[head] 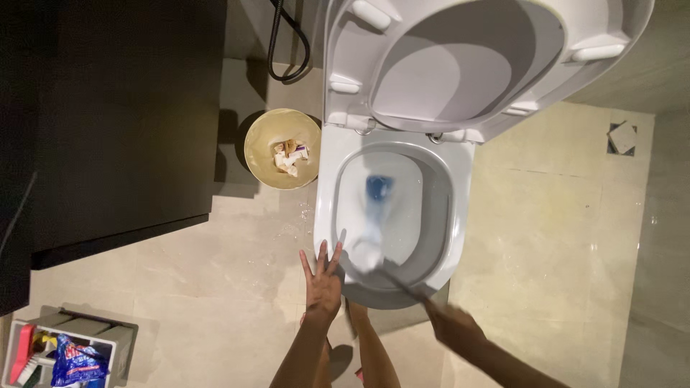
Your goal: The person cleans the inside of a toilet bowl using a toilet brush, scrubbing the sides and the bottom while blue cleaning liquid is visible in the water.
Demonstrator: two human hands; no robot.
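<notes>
The right hand (453, 325) is closed around one blurred toilet brush (374, 251), its long axis slanting up-left into the single toilet bowl (438, 237), head against the near inner wall, while the left hand (321, 279) hovers empty, fingers spread.

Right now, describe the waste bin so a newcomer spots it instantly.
Start at the white toilet with its raised seat. On the floor to its left, against the dark cabinet, stands a round, open waste bin. Its yellowish colour and crumpled wrappers inside set it apart.
</notes>
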